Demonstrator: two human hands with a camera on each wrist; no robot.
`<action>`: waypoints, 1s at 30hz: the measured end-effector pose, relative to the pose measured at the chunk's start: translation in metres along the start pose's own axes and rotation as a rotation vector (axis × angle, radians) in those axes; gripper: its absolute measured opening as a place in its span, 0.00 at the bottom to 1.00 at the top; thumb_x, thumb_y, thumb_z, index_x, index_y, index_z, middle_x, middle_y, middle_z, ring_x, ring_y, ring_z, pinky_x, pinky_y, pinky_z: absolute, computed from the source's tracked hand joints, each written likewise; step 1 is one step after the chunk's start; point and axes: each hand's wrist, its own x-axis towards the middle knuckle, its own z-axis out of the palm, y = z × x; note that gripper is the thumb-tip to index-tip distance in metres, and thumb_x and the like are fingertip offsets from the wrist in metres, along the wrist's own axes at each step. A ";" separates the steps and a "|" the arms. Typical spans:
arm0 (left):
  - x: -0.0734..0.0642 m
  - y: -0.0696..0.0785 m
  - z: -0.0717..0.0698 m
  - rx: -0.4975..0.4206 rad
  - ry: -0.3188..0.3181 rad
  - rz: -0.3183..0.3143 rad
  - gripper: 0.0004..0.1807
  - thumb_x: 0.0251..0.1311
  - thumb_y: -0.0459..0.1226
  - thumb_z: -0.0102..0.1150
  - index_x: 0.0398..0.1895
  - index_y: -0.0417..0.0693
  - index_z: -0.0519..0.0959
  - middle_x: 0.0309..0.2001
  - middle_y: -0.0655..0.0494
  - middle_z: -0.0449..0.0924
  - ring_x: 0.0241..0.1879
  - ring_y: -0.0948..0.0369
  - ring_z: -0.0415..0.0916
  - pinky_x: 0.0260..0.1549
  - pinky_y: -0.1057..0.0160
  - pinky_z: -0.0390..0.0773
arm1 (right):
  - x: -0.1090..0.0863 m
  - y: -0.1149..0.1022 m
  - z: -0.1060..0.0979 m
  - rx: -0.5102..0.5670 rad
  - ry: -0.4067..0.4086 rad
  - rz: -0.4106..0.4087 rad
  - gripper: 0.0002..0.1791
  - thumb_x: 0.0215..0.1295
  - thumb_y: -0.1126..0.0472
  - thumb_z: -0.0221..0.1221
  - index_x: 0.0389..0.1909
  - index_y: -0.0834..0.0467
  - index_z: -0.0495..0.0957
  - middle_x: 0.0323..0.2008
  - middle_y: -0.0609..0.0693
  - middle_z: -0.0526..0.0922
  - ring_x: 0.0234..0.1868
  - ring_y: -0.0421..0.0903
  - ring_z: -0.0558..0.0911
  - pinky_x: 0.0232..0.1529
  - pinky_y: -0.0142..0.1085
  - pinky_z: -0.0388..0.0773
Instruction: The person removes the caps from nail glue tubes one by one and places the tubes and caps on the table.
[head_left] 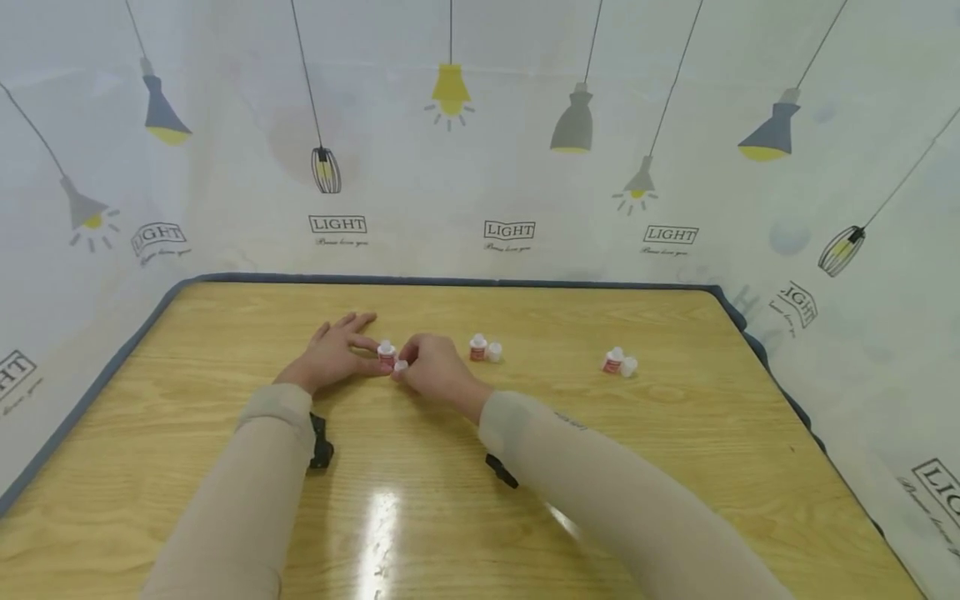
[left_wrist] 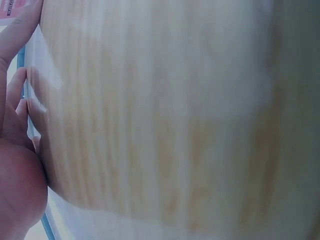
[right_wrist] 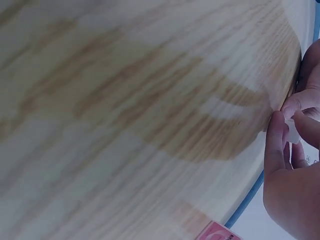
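Note:
On the left part of the table stands a small white bottle [head_left: 387, 360] with a pink-red label, upright. My left hand [head_left: 330, 358] pinches it between thumb and forefinger, the other fingers spread out on the tabletop. Just right of it, my right hand [head_left: 438, 371] pinches a small white cap [head_left: 401, 366] low down beside the bottle. The left wrist view catches only a corner of the pink label [left_wrist: 7, 9] past the fingers. In the right wrist view the white cap [right_wrist: 293, 134] shows partly between my right fingertips, close to the left hand.
Two similar bottles stand to the right: a middle bottle [head_left: 477, 349] with a white cap [head_left: 494, 352] beside it, and a far bottle [head_left: 612, 362] with another cap [head_left: 629, 366]. The wooden table [head_left: 675, 467] has a dark blue edge [head_left: 450, 280] before a lamp-print wall covering.

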 end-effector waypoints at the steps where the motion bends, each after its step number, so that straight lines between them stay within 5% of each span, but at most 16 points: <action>1: 0.000 0.000 0.000 0.001 0.000 0.001 0.33 0.47 0.65 0.66 0.51 0.56 0.85 0.78 0.50 0.50 0.78 0.42 0.37 0.72 0.34 0.30 | 0.000 0.001 0.000 0.013 0.009 0.006 0.09 0.59 0.57 0.69 0.37 0.54 0.80 0.35 0.46 0.82 0.35 0.41 0.79 0.36 0.30 0.77; 19: 0.001 0.001 0.001 -0.004 -0.011 -0.015 0.33 0.48 0.64 0.67 0.51 0.54 0.85 0.78 0.50 0.50 0.78 0.43 0.36 0.73 0.35 0.29 | 0.008 0.006 0.003 0.104 0.100 0.073 0.11 0.60 0.64 0.65 0.42 0.60 0.77 0.19 0.48 0.83 0.18 0.38 0.81 0.22 0.26 0.77; 30: -0.001 0.000 0.000 -0.023 -0.026 -0.008 0.33 0.49 0.63 0.67 0.54 0.54 0.83 0.79 0.50 0.48 0.79 0.43 0.34 0.73 0.36 0.28 | 0.014 0.008 0.006 0.144 0.064 0.141 0.09 0.55 0.69 0.64 0.37 0.61 0.78 0.19 0.49 0.82 0.19 0.39 0.80 0.21 0.27 0.76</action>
